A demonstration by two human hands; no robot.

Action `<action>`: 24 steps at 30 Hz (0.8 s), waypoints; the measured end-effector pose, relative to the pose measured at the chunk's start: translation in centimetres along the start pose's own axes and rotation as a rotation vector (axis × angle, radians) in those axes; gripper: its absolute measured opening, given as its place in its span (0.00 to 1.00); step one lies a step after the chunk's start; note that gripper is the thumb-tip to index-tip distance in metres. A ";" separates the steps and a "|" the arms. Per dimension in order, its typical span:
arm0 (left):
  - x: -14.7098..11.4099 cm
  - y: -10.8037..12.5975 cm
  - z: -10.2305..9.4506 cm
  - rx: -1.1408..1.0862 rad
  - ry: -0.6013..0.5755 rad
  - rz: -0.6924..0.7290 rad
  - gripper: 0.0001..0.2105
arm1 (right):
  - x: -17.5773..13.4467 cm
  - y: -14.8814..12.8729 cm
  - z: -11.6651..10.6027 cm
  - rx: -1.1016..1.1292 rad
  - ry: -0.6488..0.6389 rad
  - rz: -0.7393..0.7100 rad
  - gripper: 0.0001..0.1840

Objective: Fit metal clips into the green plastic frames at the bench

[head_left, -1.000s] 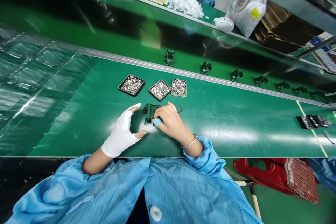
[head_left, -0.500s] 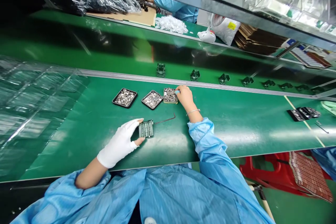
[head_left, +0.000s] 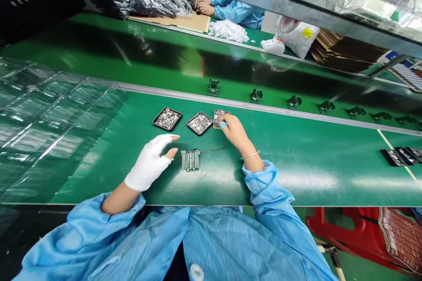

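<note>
No legible text or labels

I see w/ left hand (head_left: 149, 166) in matt white cloth glove; ribbed metal part (head_left: 190, 160) just beside its fingers; glossy green desk (head_left: 296, 162); shiny metal bits in tray (head_left: 219, 118) under right-hand fingers.

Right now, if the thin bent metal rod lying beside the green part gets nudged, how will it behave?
The bent metal rod looks thin and light, so it would likely skid on the glossy green bench. Its hooked end probably stops it rolling far. Lying flat, it may be fiddly to pinch; the right hand is at the small tray, apart from it.
</note>
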State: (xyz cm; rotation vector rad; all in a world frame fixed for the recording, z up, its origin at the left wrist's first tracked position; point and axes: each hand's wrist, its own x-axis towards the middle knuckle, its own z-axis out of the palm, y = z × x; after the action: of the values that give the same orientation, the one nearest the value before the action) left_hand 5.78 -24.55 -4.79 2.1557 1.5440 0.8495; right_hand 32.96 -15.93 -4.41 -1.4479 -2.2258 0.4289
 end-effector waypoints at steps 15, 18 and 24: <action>0.2 1.9 1.8 0.177 0.222 0.261 0.12 | -5.0 -8.1 3.5 0.446 -0.007 -0.071 0.06; -0.4 1.3 2.5 -0.031 0.137 0.107 0.10 | -5.3 -7.8 4.2 0.354 0.035 -0.038 0.08; -0.8 -0.1 4.0 -0.370 -0.173 -0.170 0.17 | -5.7 -7.4 5.5 0.174 0.006 -0.089 0.11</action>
State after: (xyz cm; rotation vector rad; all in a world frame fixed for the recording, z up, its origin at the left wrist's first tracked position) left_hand 8.14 -25.02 -8.09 1.7596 1.3406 0.7966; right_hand 26.26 -24.24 -6.64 -1.2536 -2.1789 0.5720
